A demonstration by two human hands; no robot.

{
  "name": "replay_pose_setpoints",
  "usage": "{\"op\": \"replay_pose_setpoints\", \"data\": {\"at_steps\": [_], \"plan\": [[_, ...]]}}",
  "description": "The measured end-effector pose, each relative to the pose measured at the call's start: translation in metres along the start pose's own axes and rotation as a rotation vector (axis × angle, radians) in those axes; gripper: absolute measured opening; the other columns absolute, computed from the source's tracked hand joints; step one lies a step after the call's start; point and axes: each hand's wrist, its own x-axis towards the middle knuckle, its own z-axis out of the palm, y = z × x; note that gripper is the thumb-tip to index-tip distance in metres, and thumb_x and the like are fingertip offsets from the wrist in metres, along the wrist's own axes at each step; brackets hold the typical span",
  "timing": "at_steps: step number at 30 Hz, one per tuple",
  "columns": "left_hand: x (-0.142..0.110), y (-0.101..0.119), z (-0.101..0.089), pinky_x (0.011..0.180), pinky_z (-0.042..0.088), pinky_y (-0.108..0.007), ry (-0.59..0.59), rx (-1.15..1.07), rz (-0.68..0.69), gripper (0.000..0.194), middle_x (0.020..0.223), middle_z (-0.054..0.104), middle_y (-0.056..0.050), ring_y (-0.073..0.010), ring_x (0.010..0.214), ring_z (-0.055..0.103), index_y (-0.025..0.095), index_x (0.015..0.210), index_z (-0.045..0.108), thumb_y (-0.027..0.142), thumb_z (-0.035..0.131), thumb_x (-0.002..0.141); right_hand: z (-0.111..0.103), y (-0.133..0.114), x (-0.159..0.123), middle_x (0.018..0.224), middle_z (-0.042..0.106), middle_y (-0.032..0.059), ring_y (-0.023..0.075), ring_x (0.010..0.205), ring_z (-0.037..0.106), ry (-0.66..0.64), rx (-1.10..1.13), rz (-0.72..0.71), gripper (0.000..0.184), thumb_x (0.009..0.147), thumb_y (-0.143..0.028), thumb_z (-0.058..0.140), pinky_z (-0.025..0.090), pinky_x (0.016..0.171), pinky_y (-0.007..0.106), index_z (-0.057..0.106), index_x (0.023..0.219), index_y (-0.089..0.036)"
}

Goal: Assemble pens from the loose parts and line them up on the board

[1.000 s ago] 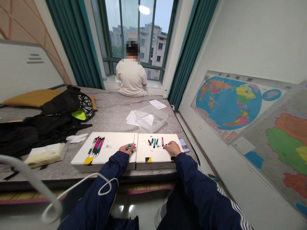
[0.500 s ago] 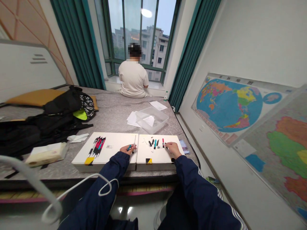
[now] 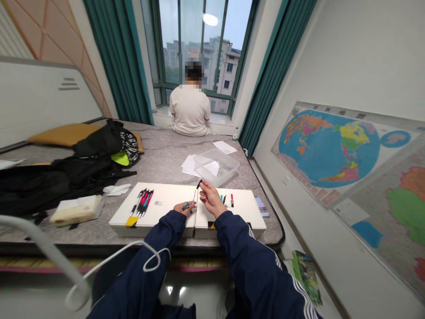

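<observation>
My left hand (image 3: 182,208) is closed at the inner edge of the left white box (image 3: 172,192). It grips a teal pen part (image 3: 186,205) and a thin upright pen refill (image 3: 194,196). My right hand (image 3: 212,199) is raised beside it, pinching a short black pen part (image 3: 199,184) close to the refill's upper end. Below my right hand is the right white box (image 3: 247,212), with a red pen part (image 3: 232,200) and small dark and teal pieces lying on it, some hidden by the hand. Assembled pens (image 3: 142,203) lie side by side on the left box.
Behind the boxes are a clear plastic bin (image 3: 229,166) and loose papers (image 3: 188,165). A tissue pack (image 3: 78,210) and black bags (image 3: 89,170) lie left. A person (image 3: 190,108) sits by the window, back turned. A white cable (image 3: 116,250) crosses my left sleeve.
My right hand has lifted a black pen part off the right box and carried it left to the refill in my left hand. The view has shifted slightly, while my left hand keeps its hold.
</observation>
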Motion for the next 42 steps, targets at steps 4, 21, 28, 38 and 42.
{"op": "replay_pose_setpoints", "data": {"at_steps": [4,21,28,38,42], "plan": [[0.0,0.001,-0.001,0.089,0.046,-0.044,-0.007,-0.027,0.003,0.046,0.095,0.071,-0.016,-0.0314,0.092,0.064,0.013,0.075,0.074,0.057,0.063,0.066,0.001,0.004,0.001,0.06,0.043,-0.0079,0.0031,0.044,0.025,0.001,-0.03,0.01,0.036,0.062,-0.03,0.076,0.018,0.038,0.017,0.06,0.093,-0.02],[0.002,-0.012,-0.006,0.088,0.047,-0.036,-0.066,0.02,0.0,0.041,0.092,0.073,-0.01,-0.025,0.09,0.066,0.014,0.09,0.073,0.048,0.063,0.07,-0.014,0.051,-0.01,0.056,0.045,-0.0067,0.0042,0.043,0.035,0.041,-0.102,0.035,0.044,0.059,-0.034,0.078,0.023,0.038,0.017,0.06,0.096,-0.016],[0.002,-0.009,-0.007,0.08,0.051,-0.035,-0.014,0.023,-0.029,0.04,0.086,0.073,-0.009,-0.0249,0.083,0.067,0.015,0.087,0.074,0.048,0.068,0.064,-0.014,0.055,-0.008,0.055,0.043,-0.0082,0.0036,0.04,0.03,0.082,-0.034,0.055,0.044,0.061,-0.035,0.077,0.024,0.039,0.017,0.058,0.097,-0.019],[0.001,-0.003,-0.008,0.077,0.05,-0.033,-0.027,0.037,-0.006,0.038,0.08,0.073,-0.009,-0.0232,0.079,0.066,0.015,0.08,0.074,0.05,0.064,0.067,-0.013,0.056,-0.009,0.054,0.043,-0.0081,0.0045,0.042,0.034,0.1,-0.179,-0.016,0.043,0.063,-0.04,0.074,0.032,0.04,0.018,0.057,0.095,-0.018],[-0.001,0.004,-0.01,0.076,0.05,-0.032,-0.045,0.046,0.0,0.041,0.078,0.072,-0.008,-0.0227,0.078,0.065,0.016,0.076,0.073,0.054,0.061,0.068,-0.011,0.052,-0.009,0.055,0.047,-0.0073,0.0058,0.045,0.039,0.131,-0.327,-0.076,0.039,0.065,-0.042,0.07,0.035,0.042,0.018,0.057,0.093,-0.018]]}}
